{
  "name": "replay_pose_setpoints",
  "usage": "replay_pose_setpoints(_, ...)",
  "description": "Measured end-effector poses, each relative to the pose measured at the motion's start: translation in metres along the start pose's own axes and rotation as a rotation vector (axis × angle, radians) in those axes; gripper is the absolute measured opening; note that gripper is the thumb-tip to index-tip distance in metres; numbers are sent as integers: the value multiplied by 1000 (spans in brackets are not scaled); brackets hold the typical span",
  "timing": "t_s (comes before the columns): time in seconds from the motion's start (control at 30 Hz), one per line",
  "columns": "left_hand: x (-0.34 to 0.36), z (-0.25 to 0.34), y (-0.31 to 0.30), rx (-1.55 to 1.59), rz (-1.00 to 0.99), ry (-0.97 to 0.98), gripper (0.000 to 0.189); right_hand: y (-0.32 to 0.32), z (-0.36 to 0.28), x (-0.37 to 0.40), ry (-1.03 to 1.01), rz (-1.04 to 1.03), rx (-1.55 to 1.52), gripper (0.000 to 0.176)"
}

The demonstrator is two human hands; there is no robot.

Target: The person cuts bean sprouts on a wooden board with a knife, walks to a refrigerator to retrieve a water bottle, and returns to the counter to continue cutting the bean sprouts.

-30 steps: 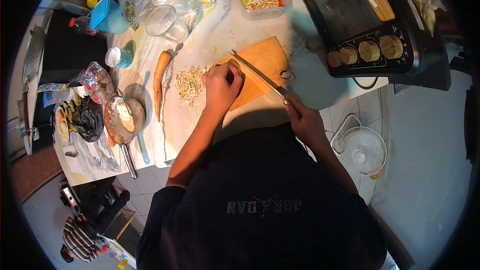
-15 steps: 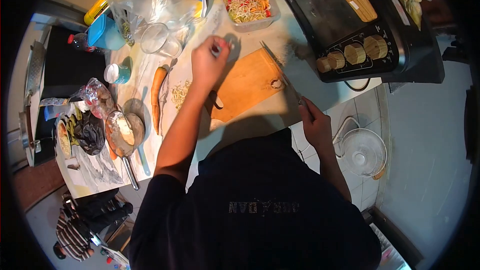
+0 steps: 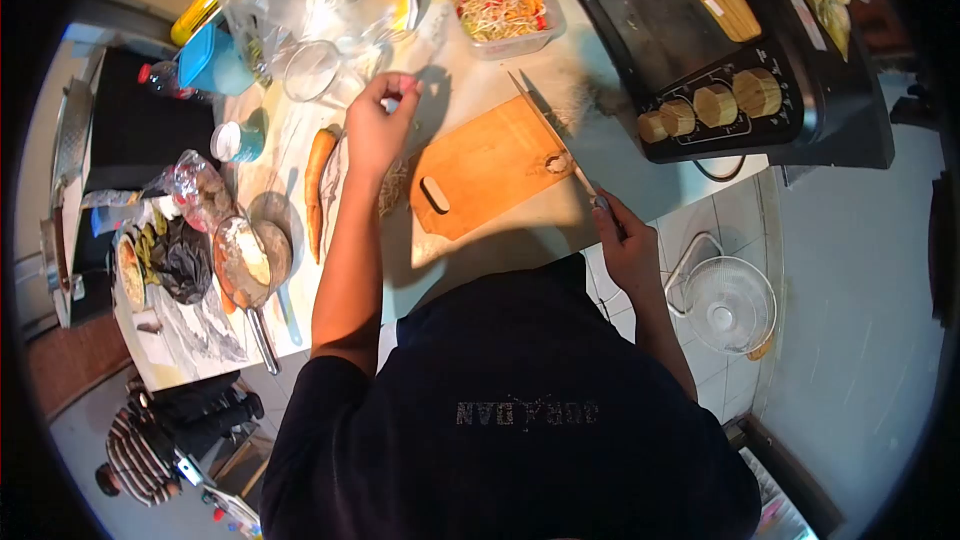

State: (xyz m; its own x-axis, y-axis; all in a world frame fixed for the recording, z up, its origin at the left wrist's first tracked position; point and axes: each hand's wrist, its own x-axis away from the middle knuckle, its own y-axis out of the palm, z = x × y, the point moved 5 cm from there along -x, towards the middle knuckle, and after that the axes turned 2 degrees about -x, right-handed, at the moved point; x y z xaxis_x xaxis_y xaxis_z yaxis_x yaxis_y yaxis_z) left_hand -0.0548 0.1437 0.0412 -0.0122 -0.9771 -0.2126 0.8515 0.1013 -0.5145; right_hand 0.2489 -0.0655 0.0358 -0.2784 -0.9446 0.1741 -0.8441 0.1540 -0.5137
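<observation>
A knife [image 3: 548, 120] is in my right hand [image 3: 628, 245], its handle wrapped by my fingers and its blade lying along the right edge of the wooden cutting board [image 3: 490, 175]. Over the counter, up and left of the board, my left hand [image 3: 380, 120] is raised with its fingers pinched; something small and pale shows at the fingertips, too small to name. Beyond the board stands a clear plastic container [image 3: 497, 2] of shredded orange vegetable, sprouts and red pieces. A carrot [image 3: 318, 180] lies left of my forearm, and a small pile of sprouts [image 3: 392, 188] is partly hidden beside it.
At the upper right is a black appliance [image 3: 700, 70] with wooden knobs. Plastic bags [image 3: 310, 0], a clear cup [image 3: 312, 70], a blue-lidded tub [image 3: 215, 62] and a strainer [image 3: 248, 265] occupy the left side. A fan [image 3: 725, 308] stands on the floor; a person [image 3: 145, 455] is at lower left.
My left hand has moved left, away from the board, uncovering the board's handle slot. My right hand and the knife are nearly where they were.
</observation>
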Motion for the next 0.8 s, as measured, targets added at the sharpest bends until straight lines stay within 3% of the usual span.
replay_pose_setpoints(0.07,22,-19,-20,-12,-109,-86,19,4,-2,-5,-6,-26,22,38)
replay_pose_setpoints(0.23,66,-66,-74,-33,-50,-200,19,15,-13,-13,-15,-121,48,37)
replay_pose_setpoints(0.37,88,-63,-98,-197,5,-258,21,25,-19,-15,-53,-184,27,36)
replay_pose_setpoints(0.57,104,-62,-91,-349,-104,-177,26,29,-22,-13,-121,-163,-19,37)
replay_pose_setpoints(0.8,107,-72,-86,-340,97,-326,26,32,-18,-14,-128,-178,21,36)
